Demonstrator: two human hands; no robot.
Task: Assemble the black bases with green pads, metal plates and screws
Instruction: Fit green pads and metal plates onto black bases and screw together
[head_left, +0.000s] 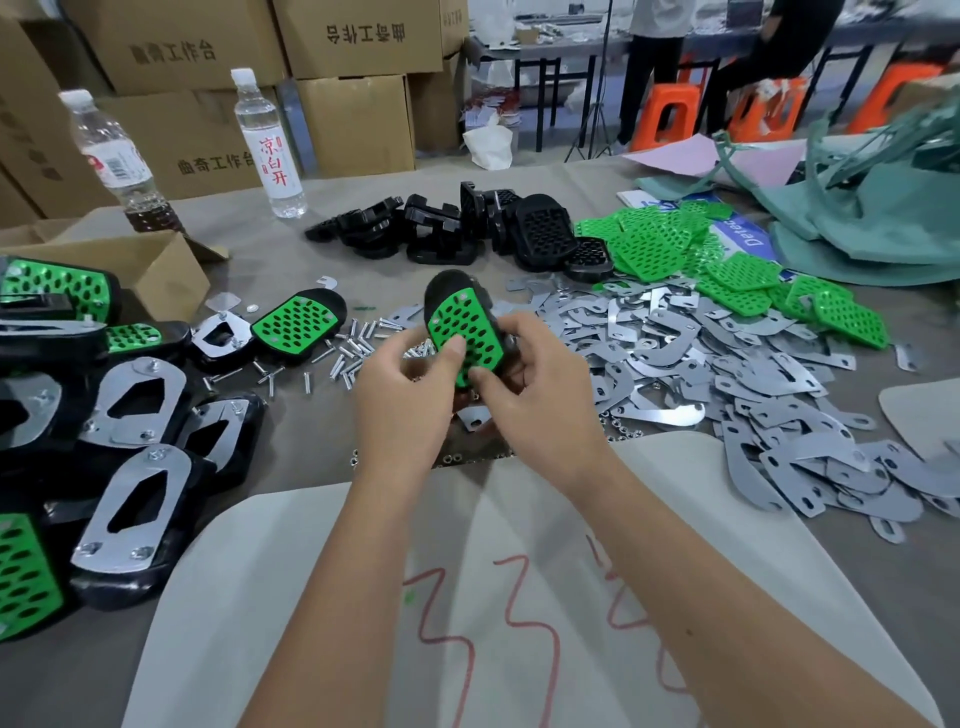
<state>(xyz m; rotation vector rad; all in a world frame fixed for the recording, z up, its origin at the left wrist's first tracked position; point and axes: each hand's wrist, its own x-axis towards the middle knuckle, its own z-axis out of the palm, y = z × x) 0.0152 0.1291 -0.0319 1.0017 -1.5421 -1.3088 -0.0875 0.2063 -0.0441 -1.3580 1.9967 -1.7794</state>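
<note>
A black base (445, 289) with a green pad (463, 328) on its face is held above the table's middle. My left hand (402, 397) grips its lower left, thumb on the pad. My right hand (530, 387) grips its right side, thumb on the pad's lower edge. Loose screws (340, 358) lie just left of the hands. Bare black bases (467, 231) are piled behind. Loose green pads (727, 265) lie at the right, above a heap of metal plates (737, 374). Another padded base (301, 325) rests on the table to the left.
Finished bases with metal plates (130, 462) are stacked at the left. Two water bottles (267, 140) and cardboard boxes (353, 119) stand behind. Small nuts (457, 457) lie near the white sheet (322, 597) at the front. Green fabric (872, 208) lies far right.
</note>
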